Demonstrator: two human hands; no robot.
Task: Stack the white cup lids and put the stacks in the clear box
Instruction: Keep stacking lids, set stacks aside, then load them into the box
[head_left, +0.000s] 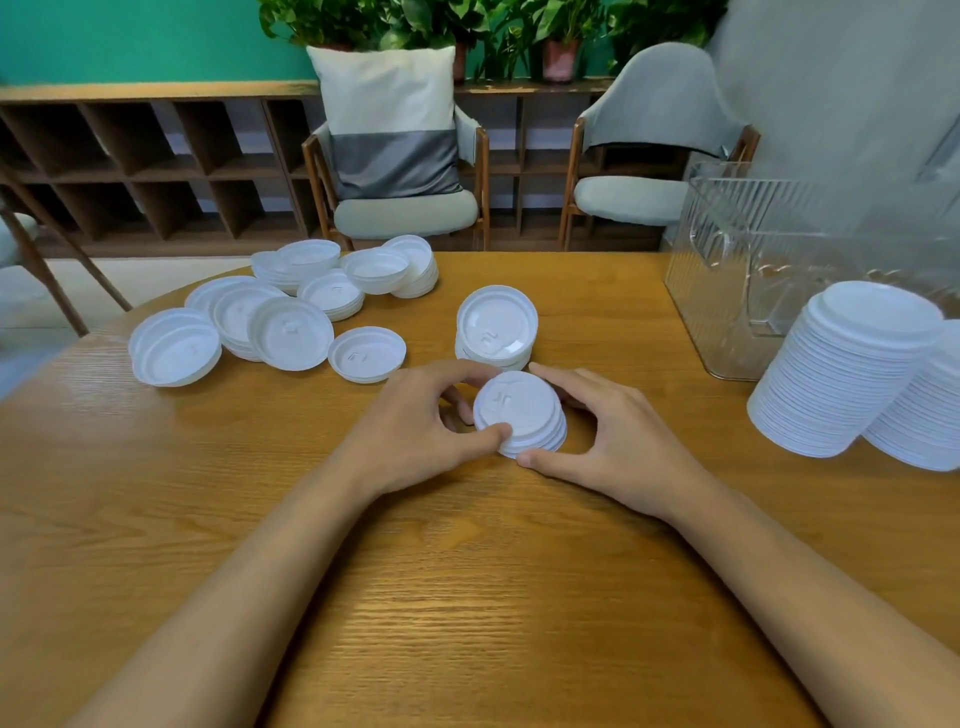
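A short stack of white cup lids (522, 413) rests top-up on the wooden table (467, 597) in front of me. My left hand (415, 423) grips its left side with thumb and curled fingers. My right hand (608, 431) grips its right side, thumb at the front edge. Just behind sits another short stack (496, 327), lying upside down. Several loose lids and small piles (291, 312) are scattered at the back left. Two tall lid stacks (852, 369) stand at the right, in front of the clear box (727, 270).
Two grey chairs (405, 208) stand behind the table's far edge, one with a cushion. A brown shelf unit and potted plants line the green wall. Bare wood lies between my forearms and along the near edge.
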